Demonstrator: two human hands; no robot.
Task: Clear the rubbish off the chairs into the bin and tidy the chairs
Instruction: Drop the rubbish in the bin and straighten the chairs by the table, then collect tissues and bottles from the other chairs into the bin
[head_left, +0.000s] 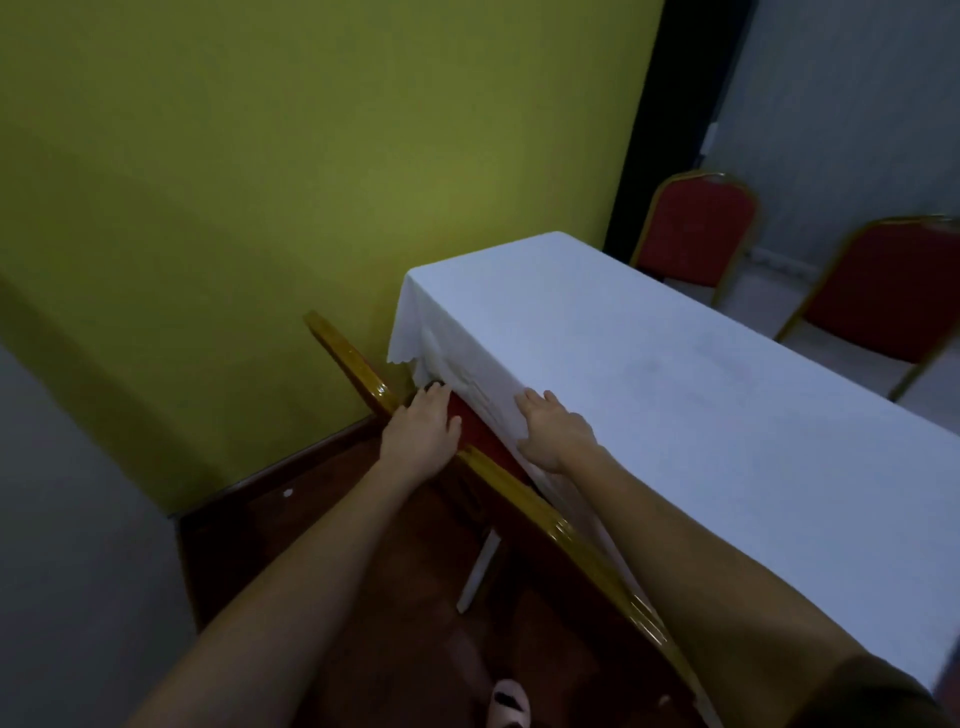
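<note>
Where green wall (260, 208) meets white-clothed table (675, 364).

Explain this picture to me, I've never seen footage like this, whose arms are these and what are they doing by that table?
There is one picture, taken by a wide-angle camera worn on a person's head and looking down, so the arms are the wearer's own. The left hand rests on the gold frame of a red chair pushed against a table, near something small and dark. The right hand lies flat on the white tablecloth at the table's edge. Neither hand holds anything. Two more red chairs stand beyond the table.
</note>
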